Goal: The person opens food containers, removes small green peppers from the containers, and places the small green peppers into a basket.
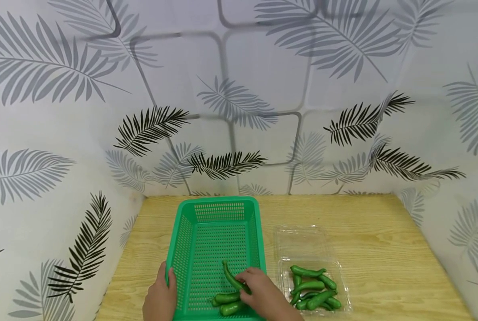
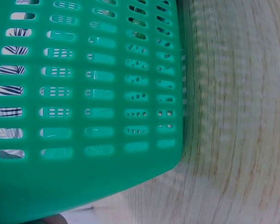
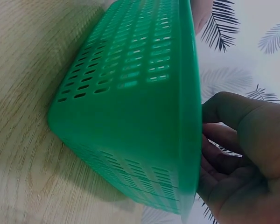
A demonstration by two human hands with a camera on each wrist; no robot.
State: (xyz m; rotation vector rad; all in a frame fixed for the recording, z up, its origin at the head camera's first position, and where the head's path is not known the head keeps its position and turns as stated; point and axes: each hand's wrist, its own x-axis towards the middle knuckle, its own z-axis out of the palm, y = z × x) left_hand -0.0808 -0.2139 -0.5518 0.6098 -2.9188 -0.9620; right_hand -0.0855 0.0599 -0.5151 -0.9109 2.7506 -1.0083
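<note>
With right-hand grip [image 1: 259, 292] cut off at bottom edge, pinching one curved pepper [image 1: 230, 277] near its hidden lower end, lower centre, inside green basket [image 1: 218, 200]. Pepper-wise, slants lengthwise toward upper left. Holding basket rim with left-hand grip [image 1: 160, 298]. Counting at least two more peppers [image 1: 232, 307] inside; no luck counting overlapping pile [image 1: 312, 285] in clear box [image 1: 301, 243], lower right.

- The head view looked forward and down onto the table [image 1: 383, 249] and green basket [image 1: 218, 199].
- The left wrist view faced that basket's side, very near.
- The right wrist view, tilted, shared its outer corner.
</note>
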